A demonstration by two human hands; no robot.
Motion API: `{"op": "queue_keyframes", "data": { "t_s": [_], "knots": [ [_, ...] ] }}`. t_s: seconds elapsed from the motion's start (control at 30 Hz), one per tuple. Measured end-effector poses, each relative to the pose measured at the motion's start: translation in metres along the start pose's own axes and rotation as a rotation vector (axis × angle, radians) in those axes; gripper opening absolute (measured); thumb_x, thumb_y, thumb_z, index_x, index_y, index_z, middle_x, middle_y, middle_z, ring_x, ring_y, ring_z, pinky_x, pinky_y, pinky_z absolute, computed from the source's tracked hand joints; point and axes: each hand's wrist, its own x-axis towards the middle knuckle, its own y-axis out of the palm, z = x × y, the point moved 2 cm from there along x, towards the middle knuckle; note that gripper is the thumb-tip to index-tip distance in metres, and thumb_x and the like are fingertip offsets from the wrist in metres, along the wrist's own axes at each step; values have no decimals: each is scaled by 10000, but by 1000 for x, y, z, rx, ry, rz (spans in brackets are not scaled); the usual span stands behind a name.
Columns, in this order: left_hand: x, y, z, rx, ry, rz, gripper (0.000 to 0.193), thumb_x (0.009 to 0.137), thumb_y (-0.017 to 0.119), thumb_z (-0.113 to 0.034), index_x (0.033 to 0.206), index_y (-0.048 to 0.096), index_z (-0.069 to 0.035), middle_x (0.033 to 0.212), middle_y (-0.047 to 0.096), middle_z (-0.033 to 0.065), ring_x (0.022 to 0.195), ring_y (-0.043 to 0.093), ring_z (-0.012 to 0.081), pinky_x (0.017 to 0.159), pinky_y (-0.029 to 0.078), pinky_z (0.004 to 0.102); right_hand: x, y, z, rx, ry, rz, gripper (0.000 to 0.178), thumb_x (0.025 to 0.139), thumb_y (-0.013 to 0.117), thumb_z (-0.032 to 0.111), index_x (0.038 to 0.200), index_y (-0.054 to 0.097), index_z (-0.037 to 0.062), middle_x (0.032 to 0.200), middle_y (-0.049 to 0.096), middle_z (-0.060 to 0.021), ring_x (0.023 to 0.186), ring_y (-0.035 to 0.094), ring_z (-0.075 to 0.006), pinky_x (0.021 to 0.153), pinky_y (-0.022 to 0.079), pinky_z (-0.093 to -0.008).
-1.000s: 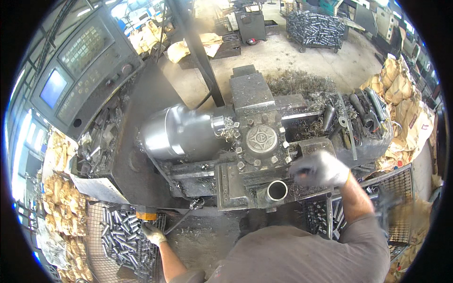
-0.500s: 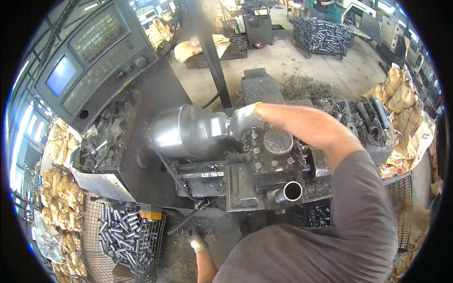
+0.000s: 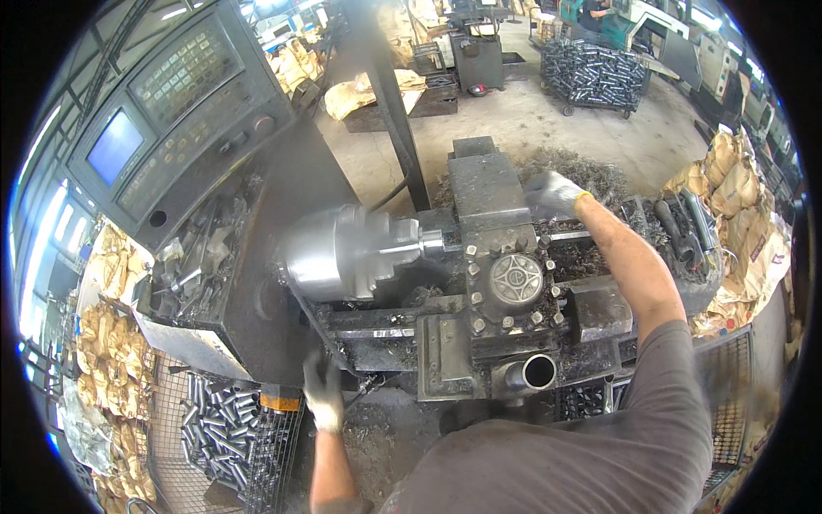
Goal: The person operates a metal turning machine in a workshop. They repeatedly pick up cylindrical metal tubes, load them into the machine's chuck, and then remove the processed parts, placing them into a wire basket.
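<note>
A lathe fills the middle of the view, with a shiny steel chuck (image 3: 342,253) at the left and a dark tool turret (image 3: 514,287) beside it. A short steel tube (image 3: 533,373) sticks out of the turret's front, open end toward me. My right hand (image 3: 552,193), in a grey glove, reaches over the turret to its far side, next to a pile of metal swarf (image 3: 591,171); it is blurred, and I cannot see anything in it. My gloved left hand (image 3: 324,390) is low at the machine's front edge under the chuck, fingers up against the metal, holding nothing.
A control panel (image 3: 163,111) with a blue screen stands at the upper left. A wire basket of short steel tubes (image 3: 214,428) sits at the lower left. Brown sacks (image 3: 736,184) lie at the right. A cart of tubes (image 3: 595,73) stands far back.
My right arm has swung from the chuck across the turret to its far right side. My left hand has come up from low down to the machine's front edge.
</note>
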Motion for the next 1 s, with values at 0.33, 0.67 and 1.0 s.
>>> {"op": "queue_keyframes", "data": {
  "t_s": [0.33, 0.67, 1.0],
  "knots": [
    [190, 63, -135, 184, 555, 210, 807, 860, 820, -242, 1545, 495, 35, 1511, 572, 237, 1447, 503, 376, 1255, 357, 431, 44, 145, 150, -758, -433, 362, 710, 731, 860, 507, 1201, 745, -13, 1120, 782, -243, 1033, 758, -382, 901, 611, -455],
    [184, 72, -163, 673, 775, 27, 1010, 585, 954, -323, 1467, 541, -55, 1513, 543, 230, 1466, 452, 462, 1248, 335, 588, 56, 140, 162, -552, -302, 676, 762, 723, 886, 604, 1148, 790, -21, 1195, 778, -217, 1049, 752, -356, 933, 577, -472],
    [241, 87, -176, 801, 577, 376, 929, 621, 932, -387, 1443, 603, -107, 1464, 633, 136, 1419, 543, 358, 1214, 394, 523, -45, 64, 165, -1246, -393, -61, 246, 670, 840, 250, 873, 819, 112, 847, 788, -149, 821, 787, -335, 709, 625, -460]
  ]
}}
